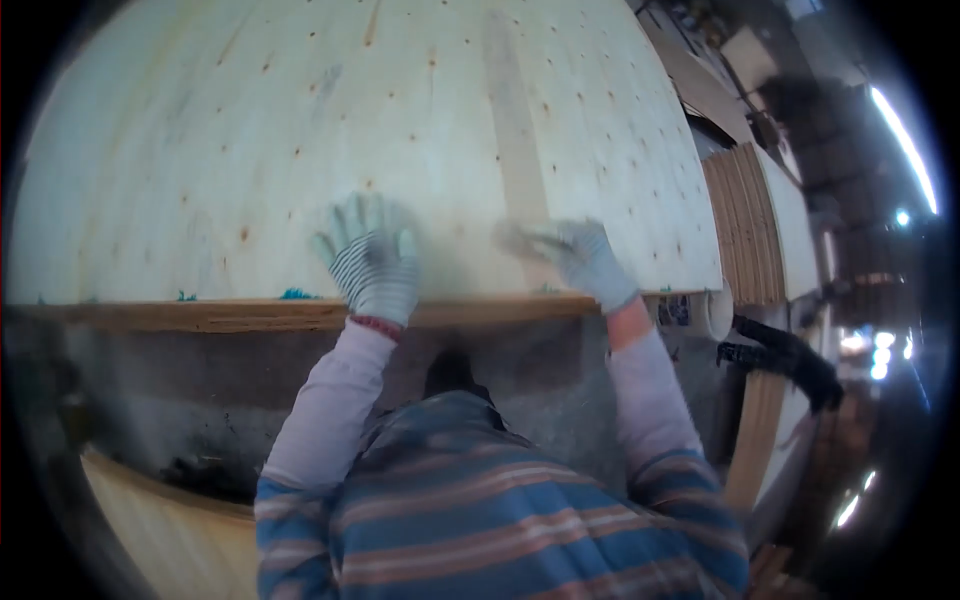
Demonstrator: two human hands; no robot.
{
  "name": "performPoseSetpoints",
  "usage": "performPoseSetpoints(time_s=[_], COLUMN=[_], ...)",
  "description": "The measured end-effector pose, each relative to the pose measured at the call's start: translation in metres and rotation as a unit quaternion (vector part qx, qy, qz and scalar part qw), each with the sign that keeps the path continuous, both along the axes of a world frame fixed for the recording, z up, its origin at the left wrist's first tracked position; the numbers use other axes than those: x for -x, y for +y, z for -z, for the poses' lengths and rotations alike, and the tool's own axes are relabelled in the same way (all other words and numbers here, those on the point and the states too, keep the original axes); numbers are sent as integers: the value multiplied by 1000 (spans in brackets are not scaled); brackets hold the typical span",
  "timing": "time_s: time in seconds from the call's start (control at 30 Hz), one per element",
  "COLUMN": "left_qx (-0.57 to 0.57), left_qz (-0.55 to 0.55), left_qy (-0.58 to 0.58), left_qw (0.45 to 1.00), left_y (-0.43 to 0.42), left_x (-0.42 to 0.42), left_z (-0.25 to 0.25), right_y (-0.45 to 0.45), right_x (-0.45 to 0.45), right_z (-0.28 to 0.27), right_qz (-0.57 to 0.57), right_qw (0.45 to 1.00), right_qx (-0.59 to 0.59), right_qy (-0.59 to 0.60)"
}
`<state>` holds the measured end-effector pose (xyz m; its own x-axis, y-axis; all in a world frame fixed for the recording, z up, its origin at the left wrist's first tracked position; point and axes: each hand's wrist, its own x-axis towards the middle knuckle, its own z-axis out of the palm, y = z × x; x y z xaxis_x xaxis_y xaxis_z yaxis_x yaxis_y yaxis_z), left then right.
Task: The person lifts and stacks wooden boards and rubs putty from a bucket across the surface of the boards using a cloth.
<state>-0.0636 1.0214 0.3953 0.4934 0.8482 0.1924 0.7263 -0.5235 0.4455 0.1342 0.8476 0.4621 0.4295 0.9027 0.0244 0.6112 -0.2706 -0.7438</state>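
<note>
The left hand [374, 262], in a striped white glove, lay spread at the pale, knotty plywood sheet [400, 130]'s near edge, perhaps for steadiness; the blurred right hand [590, 262]'s grip was unclear.

Your right hand [583, 258] is smeared by motion, and the dark blur at its fingertips is too soft to tell whether it holds something. Your left hand [374, 262] is slightly blurred, hiding its contact with the wood sheet [400, 120]. That sheet runs out of view at the top. Your striped shirt [500, 510] is cut off at the bottom; the lower-left board [175, 530] fades into the dark rim. Writing on the patterned patch [675, 309] at right is unreadable.
</note>
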Motion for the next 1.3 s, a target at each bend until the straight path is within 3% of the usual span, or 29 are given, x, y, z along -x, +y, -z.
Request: performPoseSetpoints(time_s=[0.03, 0.13, 0.2, 0.23, 0.27, 0.3, 0.37, 0.4, 0.43, 0.47, 0.5, 0.6, 0.67, 0.7, 0.73, 0.8, 0.9, 0.93, 1.0, 1.13, 1.2, 1.27, 1.3], left_qx=[1, 13, 54, 58, 63, -143, -100, -98, -102, -103, -101, -109, -135, -141, -128, -90, -93, -48, 6, 155, -50, -124, -123], left_qz=[28, 116, 179, 110, 180, 132, -37, -81, -119, -119, -117, -115, -104, -100, -104, -96, -17, 65, 236, 474, 379, 149, 47], left_qy=[-25, -90, -153, -37, -130, 23, 203, 209, 219, 211, 206, 188, 146, 125, 119, 112, 40, 38, 17, -145, -43, -5, 33], left_qw=[999, 989, 970, 992, 973, 981, 973, 970, 963, 965, 966, 969, 974, 977, 979, 985, 995, 996, 972, 854, 923, 981, 991], left_y=[2, 18, 62, 107, 144, 189, 238, 256, 274, 279, 279, 278, 284, 282, 280, 272, 272, 272, 281, 371, 453, 513, 558], left_x=[3, 19, 40, 66, 110, 152, 209, 233, 251, 255, 257, 255, 266, 263, 259, 255, 257, 266, 287, 355, 412, 485, 520], left_z=[5, 19, 64, 73, 9, 15, -3, 8, 13, 13, 14, 19, 48, 47, 35, 17, 29, -2, -40, -28, -4, -30, -3], right_y=[-15, -37, -26, -17, -5, 14, 49, 73, 102, 129, 146, 178, 143, 125, 94, 82, 101, 117, 164, 314, 394, 474, 516], right_x=[31, 79, 103, 98, 91, 94, 73, 54, 36, 16, 6, 11, 58, 67, 69, 140, 221, 249, 306, 355, 354, 351, 337], right_z=[-8, 12, 0, 3, 3, -10, 16, 21, 20, 20, 24, 2, -14, -2, 30, 9, 22, 31, 32, 0, -17, -40, -44], right_qz=[37, 68, 156, 201, 237, 275, 230, 199, 196, 187, 170, 7, 71, 1, -91, -8, 147, 173, 205, 202, 143, 97, 25], right_qw=[995, 971, 987, 965, 922, 849, 823, 811, 912, 969, 981, 996, 937, 988, 954, 958, 989, 976, 926, 825, 774, 761, 757], right_qx=[73, 36, -24, -78, -127, -190, -247, -270, -199, -121, -35, 82, 84, 147, 57, 118, 19, -28, -110, -247, -297, -301, -283], right_qy=[-53, -225, 14, 149, 278, 409, 457, 480, 300, 108, -87, -22, 332, -46, -279, -261, 15, 127, 297, 467, 541, 566, 588])
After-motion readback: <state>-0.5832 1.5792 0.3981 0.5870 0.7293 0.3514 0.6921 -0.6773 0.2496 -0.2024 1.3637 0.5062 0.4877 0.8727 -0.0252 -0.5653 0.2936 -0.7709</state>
